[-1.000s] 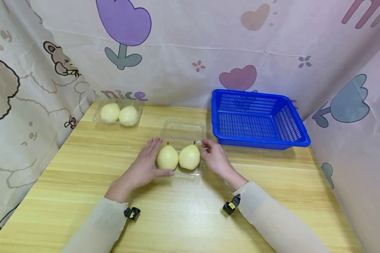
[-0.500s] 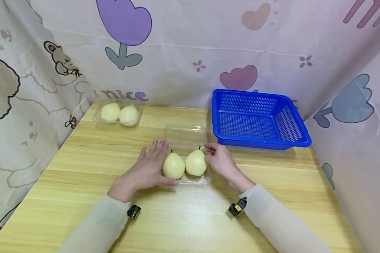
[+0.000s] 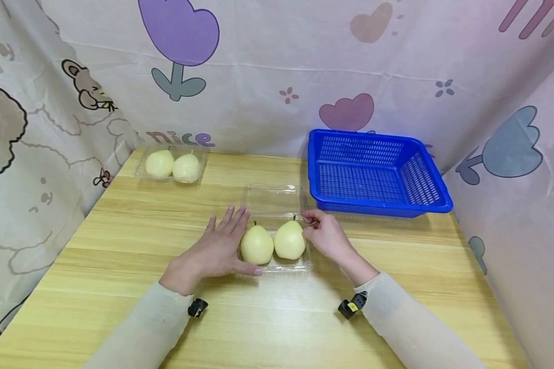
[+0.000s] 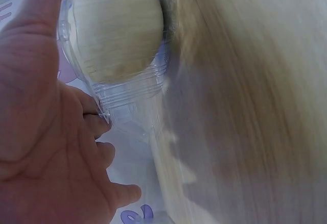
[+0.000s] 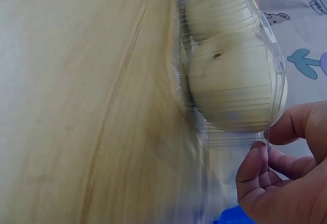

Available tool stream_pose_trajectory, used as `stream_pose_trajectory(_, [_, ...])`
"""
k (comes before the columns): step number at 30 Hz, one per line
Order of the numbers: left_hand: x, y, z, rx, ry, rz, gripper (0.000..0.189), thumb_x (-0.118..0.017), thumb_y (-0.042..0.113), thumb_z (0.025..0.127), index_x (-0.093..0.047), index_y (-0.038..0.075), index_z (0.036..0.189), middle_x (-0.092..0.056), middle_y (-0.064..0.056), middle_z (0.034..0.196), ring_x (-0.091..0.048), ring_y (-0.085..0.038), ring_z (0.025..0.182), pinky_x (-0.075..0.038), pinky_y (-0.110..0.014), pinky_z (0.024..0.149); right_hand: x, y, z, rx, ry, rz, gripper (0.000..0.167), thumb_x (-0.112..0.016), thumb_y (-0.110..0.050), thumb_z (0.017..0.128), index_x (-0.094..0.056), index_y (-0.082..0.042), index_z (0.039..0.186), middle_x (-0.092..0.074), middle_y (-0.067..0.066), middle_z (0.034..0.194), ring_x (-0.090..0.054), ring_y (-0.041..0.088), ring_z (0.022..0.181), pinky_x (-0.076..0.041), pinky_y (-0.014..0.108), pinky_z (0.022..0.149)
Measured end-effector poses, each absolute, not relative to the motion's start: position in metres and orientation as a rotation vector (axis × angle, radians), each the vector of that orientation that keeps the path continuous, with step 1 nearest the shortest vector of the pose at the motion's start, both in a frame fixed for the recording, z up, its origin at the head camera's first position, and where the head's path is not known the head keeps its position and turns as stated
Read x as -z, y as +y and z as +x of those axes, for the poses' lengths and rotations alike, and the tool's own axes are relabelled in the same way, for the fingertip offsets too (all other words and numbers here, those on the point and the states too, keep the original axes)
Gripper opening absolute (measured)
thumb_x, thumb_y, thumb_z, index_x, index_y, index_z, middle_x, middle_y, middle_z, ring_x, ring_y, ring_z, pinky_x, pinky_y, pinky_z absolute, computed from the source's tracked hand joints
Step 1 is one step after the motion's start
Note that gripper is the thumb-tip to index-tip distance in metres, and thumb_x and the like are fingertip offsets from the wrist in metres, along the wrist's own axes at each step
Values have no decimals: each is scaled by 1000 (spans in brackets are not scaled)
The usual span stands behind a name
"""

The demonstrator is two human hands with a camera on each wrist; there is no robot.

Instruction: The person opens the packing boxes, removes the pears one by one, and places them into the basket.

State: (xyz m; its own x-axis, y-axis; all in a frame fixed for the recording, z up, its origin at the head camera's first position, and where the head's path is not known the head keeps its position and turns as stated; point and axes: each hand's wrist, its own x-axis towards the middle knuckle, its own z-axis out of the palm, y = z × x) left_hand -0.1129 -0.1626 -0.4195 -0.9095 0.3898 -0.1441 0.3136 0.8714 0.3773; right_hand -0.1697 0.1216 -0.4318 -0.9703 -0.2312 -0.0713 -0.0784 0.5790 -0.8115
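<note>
A clear plastic clamshell box (image 3: 287, 267) stands on the wooden table with its lid (image 3: 273, 200) folded back away from me. Side by side in it sit two pale yellow pears, the left pear (image 3: 257, 246) and the right pear (image 3: 290, 241), stems up. My left hand (image 3: 218, 250) lies along the box's left side, fingers spread and straight, thumb reaching past the front left corner. At the right side, my right hand (image 3: 330, 237) pinches the box's edge between thumb and curled fingers; the right wrist view shows the thumb (image 5: 291, 124) at the rim.
Behind and to the right stands a blue perforated plastic basket (image 3: 383, 207), close to the box's lid. At the back left, another clear box (image 3: 143, 171) holds two pears. A printed curtain (image 3: 258, 41) hangs along the table's back and sides.
The box with both pears has slid toward me and slightly right, and both hands have moved with it. Its lid stays folded back, and the basket and the other box keep their places.
</note>
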Motion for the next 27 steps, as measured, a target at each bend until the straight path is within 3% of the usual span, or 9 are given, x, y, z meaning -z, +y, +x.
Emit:
stream_pose_trajectory(4, [421, -162, -113, -521, 2829, 542, 142, -81, 78, 73, -9, 2, 169, -1, -18, 177, 4, -39, 164, 1, -72, 128, 430, 120, -166, 1316, 2683, -254, 42, -62, -6, 94, -66, 0, 136, -72, 12, 115, -67, 25, 104, -60, 40, 92])
stream_pose_trajectory(9, [421, -163, -113, -525, 2825, 536, 142, -82, 77, 73, -7, 3, 169, -1, -18, 177, 5, -39, 164, 1, -71, 128, 428, 117, -161, 1219, 2824, -285, 36, -62, -19, 101, -69, -2, 132, -75, 11, 115, -71, 27, 103, -62, 44, 90])
stream_pose_trajectory(13, [420, -163, -113, -536, 2822, 531, 142, -82, 76, 73, -8, 3, 169, -1, -18, 177, 5, -38, 164, 1, -71, 128, 426, 114, -155, 1097, 2950, -342, 42, -64, -34, 104, -70, -2, 131, -75, 15, 117, -72, 31, 103, -62, 49, 89])
stream_pose_trajectory(17, [421, -163, -113, -543, 2822, 526, 142, -83, 76, 73, -8, 3, 169, -2, -18, 177, 6, -38, 164, 1, -71, 128, 422, 111, -150, 942, 3035, -383, 52, -67, -45, 102, -70, -1, 130, -70, 19, 124, -67, 35, 111, -60, 53, 91])
stream_pose_trajectory(24, [422, -162, -113, -544, 2827, 532, 143, -83, 76, 72, -8, 3, 169, -2, -18, 177, 4, -39, 164, 0, -71, 128, 414, 104, -142, 751, 3012, -361, 67, -75, -56, 93, -71, -1, 130, -62, 13, 113, -56, 30, 105, -54, 44, 83])
stream_pose_trajectory(27, [422, -162, -113, -552, 2827, 535, 142, -83, 76, 72, -8, 3, 169, -2, -18, 177, 4, -39, 164, 0, -71, 129, 413, 103, -141, 730, 3003, -367, 68, -77, -57, 91, -73, -1, 127, -62, 14, 115, -55, 30, 107, -53, 44, 86])
